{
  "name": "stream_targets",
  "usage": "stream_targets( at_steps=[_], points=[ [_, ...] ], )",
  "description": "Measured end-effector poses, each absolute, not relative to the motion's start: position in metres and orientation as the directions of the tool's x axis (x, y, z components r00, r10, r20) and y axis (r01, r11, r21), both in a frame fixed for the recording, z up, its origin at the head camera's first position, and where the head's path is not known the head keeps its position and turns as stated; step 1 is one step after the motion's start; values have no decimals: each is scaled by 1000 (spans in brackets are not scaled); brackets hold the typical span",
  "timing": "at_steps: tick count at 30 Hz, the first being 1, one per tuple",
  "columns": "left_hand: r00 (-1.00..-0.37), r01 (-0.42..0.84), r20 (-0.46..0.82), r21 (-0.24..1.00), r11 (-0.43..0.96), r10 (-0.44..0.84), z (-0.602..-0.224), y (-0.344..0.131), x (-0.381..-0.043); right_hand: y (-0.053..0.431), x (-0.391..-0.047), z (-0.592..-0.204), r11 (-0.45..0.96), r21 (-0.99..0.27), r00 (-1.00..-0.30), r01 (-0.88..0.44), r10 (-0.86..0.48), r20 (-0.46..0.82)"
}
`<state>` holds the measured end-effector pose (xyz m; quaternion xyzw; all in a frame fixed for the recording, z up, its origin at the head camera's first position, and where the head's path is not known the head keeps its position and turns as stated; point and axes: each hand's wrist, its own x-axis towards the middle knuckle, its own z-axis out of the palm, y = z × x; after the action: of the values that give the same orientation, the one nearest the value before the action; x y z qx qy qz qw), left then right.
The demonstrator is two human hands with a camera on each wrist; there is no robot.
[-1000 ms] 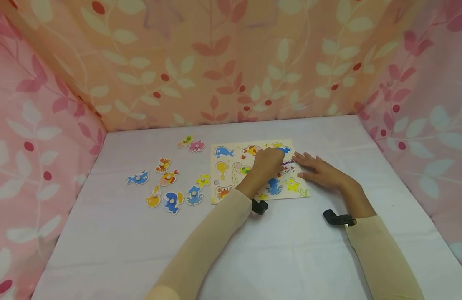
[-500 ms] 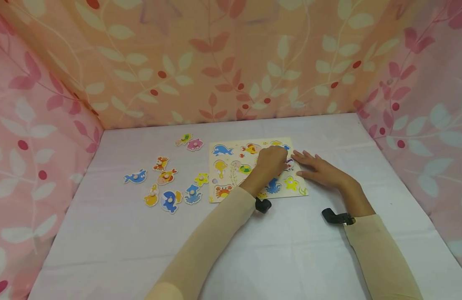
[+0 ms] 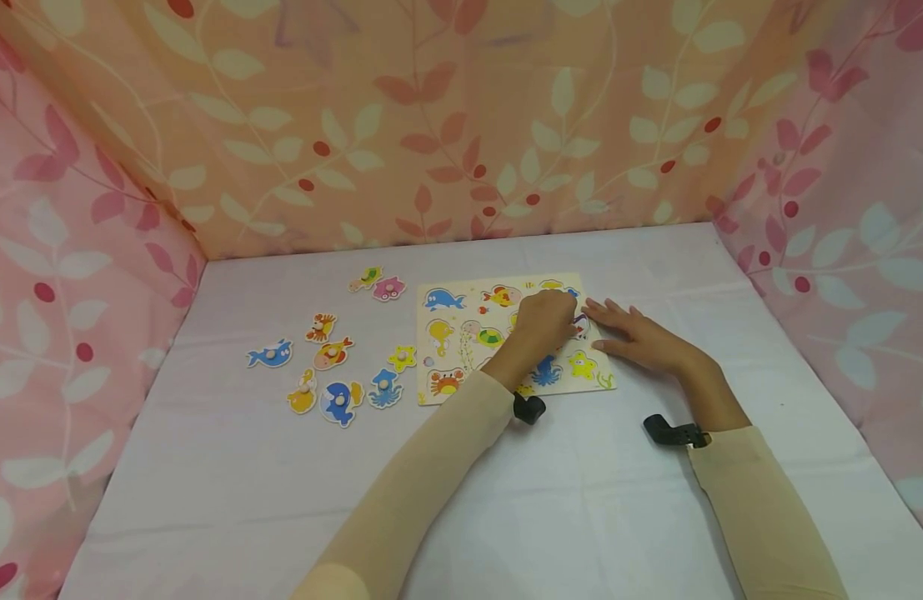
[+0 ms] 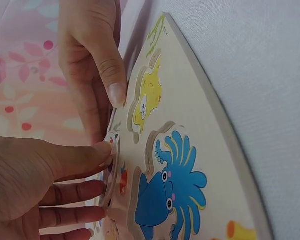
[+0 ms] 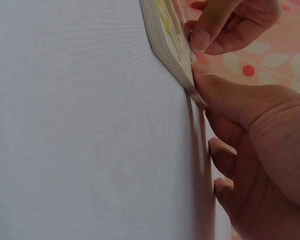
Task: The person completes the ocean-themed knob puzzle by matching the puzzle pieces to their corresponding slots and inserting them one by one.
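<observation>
No text, label, brand or number can be read. In the left wrist view, a tiny line of dark print point(image 4: 165, 31) stands on the puzzle board point(image 4: 205, 130), at 1 corner beside the painted seaweed point(image 4: 155, 36), too small to make out.

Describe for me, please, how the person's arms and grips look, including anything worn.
The left sleeve and right sleeve are long and plain beige. A small black device sits at the left wrist, another at the right. The left grip and right grip are ungloved.
</observation>
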<state>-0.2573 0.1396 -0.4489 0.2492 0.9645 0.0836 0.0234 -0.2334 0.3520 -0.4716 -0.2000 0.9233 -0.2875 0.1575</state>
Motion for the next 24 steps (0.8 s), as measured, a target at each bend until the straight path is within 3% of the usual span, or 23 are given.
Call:
stream_targets(
  at_steps=[16,24],
  points=[
    [-867,485,-21,189,854,498,-446,140,-260,352,-234,-470,739,-601,-863,-304,-481,-155],
    [-855,500,-20,228,835,518,-447,140,-262,352,-232,-467,775,-595,-888,-215,-409,-211]
  ],
)
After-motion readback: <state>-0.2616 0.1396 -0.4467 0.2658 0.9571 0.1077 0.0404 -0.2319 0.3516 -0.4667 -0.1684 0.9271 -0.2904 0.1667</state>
